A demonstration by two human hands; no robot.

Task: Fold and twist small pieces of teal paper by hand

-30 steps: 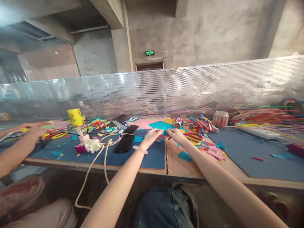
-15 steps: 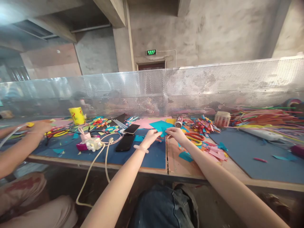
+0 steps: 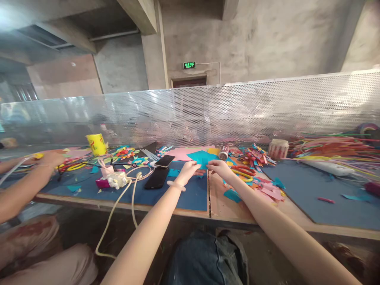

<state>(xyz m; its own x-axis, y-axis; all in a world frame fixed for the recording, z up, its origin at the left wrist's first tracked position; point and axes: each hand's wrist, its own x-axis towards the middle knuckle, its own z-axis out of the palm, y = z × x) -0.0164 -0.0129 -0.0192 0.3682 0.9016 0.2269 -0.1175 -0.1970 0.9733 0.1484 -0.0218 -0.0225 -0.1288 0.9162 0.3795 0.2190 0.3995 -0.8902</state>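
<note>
My left hand point(image 3: 189, 171), with a pale bangle point(image 3: 176, 186) at the wrist, pinches the left side of a small piece of blue paper point(image 3: 204, 162). Its right side is between the fingertips of my right hand point(image 3: 220, 168), which are pressed together. Behind the piece lies a larger blue paper sheet point(image 3: 194, 155) of the same colour, so the edges between the two are hard to make out. Pink paper point(image 3: 181, 152) lies beyond it. Just right of my right hand are orange-handled scissors point(image 3: 244, 171) and a small dark can point(image 3: 223, 152).
Two phones point(image 3: 156, 178) and a pale cable point(image 3: 114, 209) lie to the left, near a yellow cup point(image 3: 96, 145). Pink paper scraps point(image 3: 271, 191), a plastic jar point(image 3: 278, 149) and a power strip point(image 3: 325, 168) are on the right. A co-worker's arm point(image 3: 28, 182) reaches in at far left.
My fingers have shifted very slightly around the small blue paper, which sits a little lower and flatter between them. The rest of the table looks the same.
</note>
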